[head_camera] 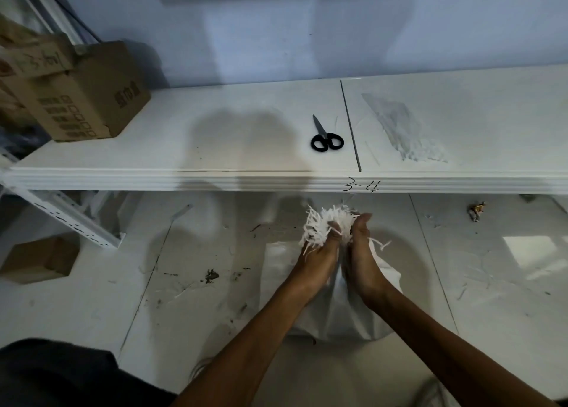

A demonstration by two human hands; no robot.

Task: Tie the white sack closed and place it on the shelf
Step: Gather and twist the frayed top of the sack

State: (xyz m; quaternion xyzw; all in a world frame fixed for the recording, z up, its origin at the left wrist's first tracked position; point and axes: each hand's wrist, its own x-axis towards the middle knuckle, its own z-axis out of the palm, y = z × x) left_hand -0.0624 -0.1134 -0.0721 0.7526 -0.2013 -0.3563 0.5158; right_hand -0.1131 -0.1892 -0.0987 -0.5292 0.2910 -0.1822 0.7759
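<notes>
Sack (338, 313) stands on the floor (92, 308) below the shelf (215, 151); my left hand (319, 253) and right hand (361, 250) both clench its frayed mouth (321, 220). Fingers (335, 227) buried in fringe, the neck hidden between my palms.

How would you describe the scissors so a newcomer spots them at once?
Start at the long white shelf crossing the view. Just left of its dark panel seam lie the scissors. They are the only black thing on it, unlike the brown cardboard box at far left.
</notes>
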